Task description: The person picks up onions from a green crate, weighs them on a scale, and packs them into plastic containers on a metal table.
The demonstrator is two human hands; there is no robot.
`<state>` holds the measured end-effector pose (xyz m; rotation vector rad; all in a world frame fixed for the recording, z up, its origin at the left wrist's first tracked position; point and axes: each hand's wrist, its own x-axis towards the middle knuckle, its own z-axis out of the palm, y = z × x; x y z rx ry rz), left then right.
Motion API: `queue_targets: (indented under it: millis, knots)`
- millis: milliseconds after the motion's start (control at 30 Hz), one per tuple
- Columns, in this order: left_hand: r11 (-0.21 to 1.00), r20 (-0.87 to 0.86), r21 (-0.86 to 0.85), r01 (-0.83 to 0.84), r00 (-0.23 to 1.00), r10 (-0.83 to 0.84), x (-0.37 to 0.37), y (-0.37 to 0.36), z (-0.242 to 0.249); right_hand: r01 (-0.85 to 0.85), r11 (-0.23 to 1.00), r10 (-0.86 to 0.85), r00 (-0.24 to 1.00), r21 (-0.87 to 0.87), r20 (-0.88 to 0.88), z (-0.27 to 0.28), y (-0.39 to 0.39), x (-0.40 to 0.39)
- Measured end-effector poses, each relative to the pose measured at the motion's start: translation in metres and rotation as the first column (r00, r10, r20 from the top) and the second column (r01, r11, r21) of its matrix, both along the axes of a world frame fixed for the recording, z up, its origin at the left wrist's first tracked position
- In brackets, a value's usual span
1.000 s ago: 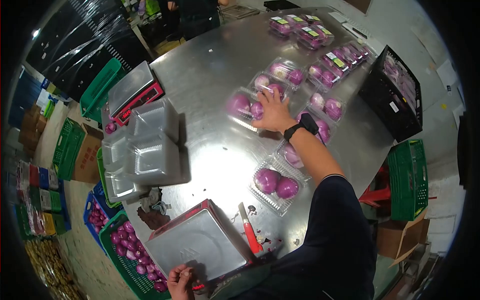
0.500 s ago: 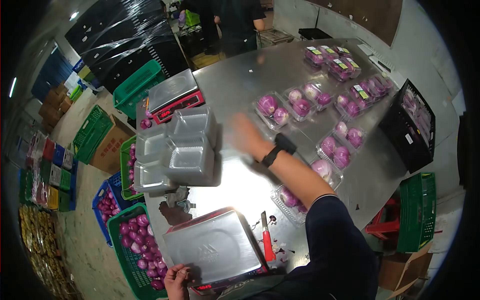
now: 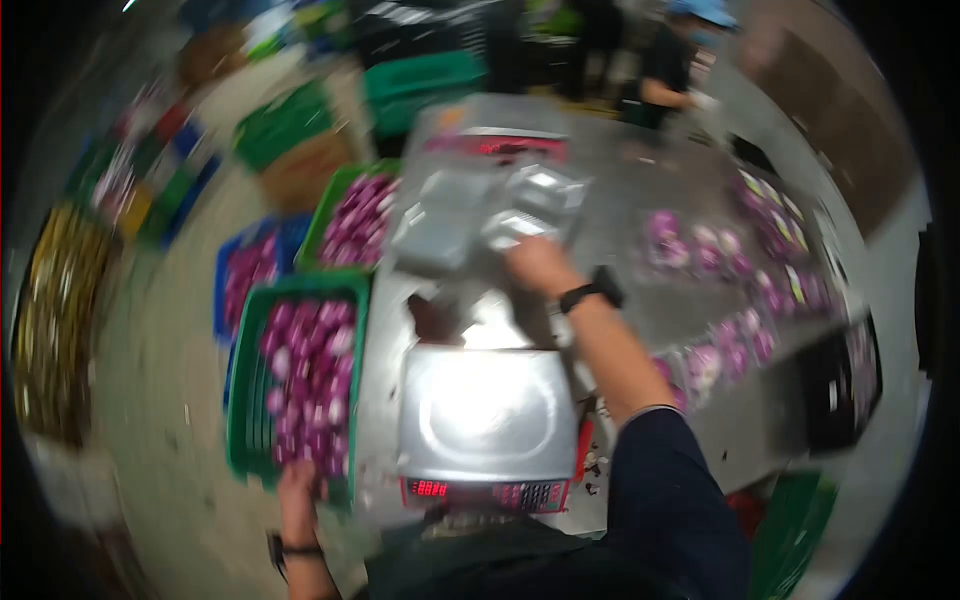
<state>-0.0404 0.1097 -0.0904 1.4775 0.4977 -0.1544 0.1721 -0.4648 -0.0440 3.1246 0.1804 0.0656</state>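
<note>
My right hand (image 3: 540,266) is at the near edge of the stacked clear plastic boxes (image 3: 540,195); its fingers are blurred and partly hidden. At the near rim of the green crate (image 3: 362,400) full of purple onions (image 3: 310,375) is my left hand (image 3: 299,487), its fingers bent, blurred by motion. Whether it holds an onion cannot be made out. Between my arms lies the scale (image 3: 487,415), its steel plate bare and its red display lit. A red-handled knife (image 3: 584,445) lies to the right of the scale.
Boxes of onions (image 3: 705,250) stand on the right of the steel table (image 3: 640,300), beside a black crate (image 3: 840,385). A second scale (image 3: 510,125) is at the back. A person in a blue cap (image 3: 672,65) stands beyond the table. More onion crates (image 3: 345,225) are at left.
The view has turned toward the left. My left hand has moved from the scale's edge to the green crate. My right hand has moved to the stacked boxes.
</note>
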Motion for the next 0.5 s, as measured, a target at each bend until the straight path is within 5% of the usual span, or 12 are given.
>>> queue_targets:
  millis: [33, 67, 100, 167, 200, 333, 500]
  knots:
    - [0.999, -0.057, 0.024, 0.048, 0.997, -0.046, 0.003, 0.019, -0.001, 0.002, 1.000, -0.003, 0.999, 0.014, 0.046, 0.019, 0.005, -0.007]
    - [0.999, -0.077, 0.022, -0.029, 0.997, 0.030, 0.002, 0.035, -0.006, 0.227, 0.919, -0.260, 0.964, 0.322, 0.063, 0.008, 0.008, -0.002]
    - [0.998, -0.076, -0.016, -0.056, 0.996, 0.055, 0.007, 0.058, -0.024, 0.337, 0.878, -0.336, 0.940, 0.341, -0.062, 0.024, 0.012, -0.002]
    - [0.993, -0.117, -0.004, -0.114, 0.987, 0.113, 0.017, 0.098, -0.042, 0.368, 0.791, -0.404, 0.914, 0.488, -0.035, 0.013, 0.004, 0.007]
    - [0.989, -0.148, -0.012, -0.144, 0.979, 0.141, 0.023, 0.112, -0.038, 0.385, 0.826, -0.436, 0.900, 0.411, 0.033, 0.027, 0.017, 0.004]
    - [0.976, -0.204, 0.028, -0.214, 0.955, 0.215, 0.051, 0.174, -0.051, 0.223, 0.933, -0.325, 0.857, 0.283, 0.399, 0.012, 0.023, -0.008]
    - [0.961, -0.235, 0.235, -0.145, 0.951, 0.201, 0.101, 0.242, -0.101, 0.111, 0.936, -0.159, 0.980, 0.335, 0.120, 0.033, 0.138, -0.124]
